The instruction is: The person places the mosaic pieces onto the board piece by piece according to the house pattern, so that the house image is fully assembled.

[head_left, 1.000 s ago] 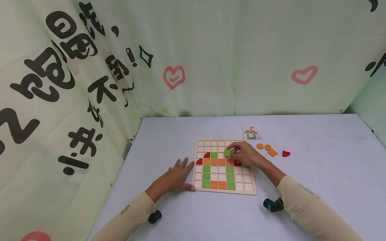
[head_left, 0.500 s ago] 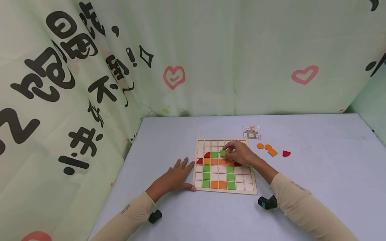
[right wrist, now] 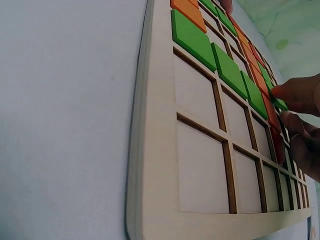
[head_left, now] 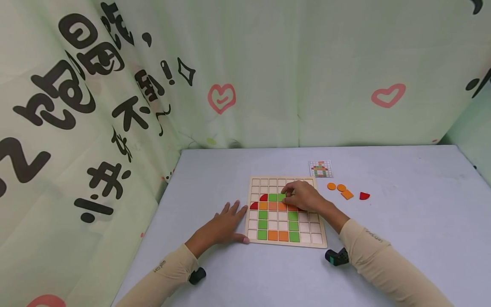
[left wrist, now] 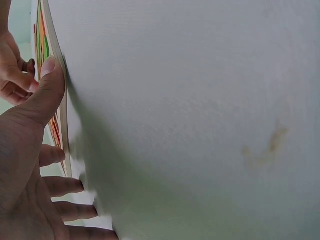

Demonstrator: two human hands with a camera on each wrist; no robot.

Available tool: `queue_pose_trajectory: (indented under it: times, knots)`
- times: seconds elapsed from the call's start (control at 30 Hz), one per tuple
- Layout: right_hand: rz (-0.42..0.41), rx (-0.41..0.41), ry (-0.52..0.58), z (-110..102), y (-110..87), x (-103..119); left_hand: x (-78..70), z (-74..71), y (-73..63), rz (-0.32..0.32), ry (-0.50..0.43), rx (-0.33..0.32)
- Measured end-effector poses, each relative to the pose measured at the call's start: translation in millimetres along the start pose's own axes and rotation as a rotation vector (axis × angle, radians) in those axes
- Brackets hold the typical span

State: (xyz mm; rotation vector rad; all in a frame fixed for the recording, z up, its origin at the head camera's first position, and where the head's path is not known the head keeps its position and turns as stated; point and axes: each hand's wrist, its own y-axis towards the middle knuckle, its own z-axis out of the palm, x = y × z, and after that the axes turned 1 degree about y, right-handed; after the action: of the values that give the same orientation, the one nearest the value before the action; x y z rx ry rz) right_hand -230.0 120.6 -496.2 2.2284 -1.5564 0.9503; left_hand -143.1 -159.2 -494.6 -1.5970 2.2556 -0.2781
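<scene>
A wooden grid board [head_left: 312, 229] lies on the table, several cells filled with green, orange and red tiles. My right hand [head_left: 304, 196] pinches a green square tile [head_left: 281, 198] with thumb and fingertips, low over a cell right beside another green tile [head_left: 272, 197] in the upper row. In the right wrist view, that pinched tile [right wrist: 278, 104] slants at the fingertips, above the orange row. With fingers spread and straight, my left hand [head_left: 221, 224] rests at the board's left edge. Its thumb [left wrist: 47, 85] touches the board's side in the left wrist view.
A small pattern card [head_left: 320, 169] lies behind the board's right corner. Right of the board are two orange discs [head_left: 331, 186], an orange square tile [head_left: 347, 194] and a red quarter-round tile [head_left: 364, 195]. A pale curtain [head_left: 268, 85] hangs behind the table.
My right hand has carried the green square tile leftward and down, to beside the other green tile. My left hand has stayed in place.
</scene>
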Motion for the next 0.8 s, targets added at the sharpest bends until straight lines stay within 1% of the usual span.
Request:
queue_pose_trajectory:
  times: [0.13, 0.53, 0.8]
  knots:
    - [0.017, 0.006, -0.013, -0.9, -0.9, 1.9, -0.6, -0.5, -0.4, -0.002, 0.002, 0.000]
    - [0.010, 0.007, -0.072, 0.0, 1.5, 2.7, -1.6, -2.5, -1.7, 0.001, -0.003, 0.004]
    - [-0.016, 0.030, -0.046, -4.3, -1.2, 0.3, -1.9, -2.7, -2.5, -0.002, 0.000, 0.001]
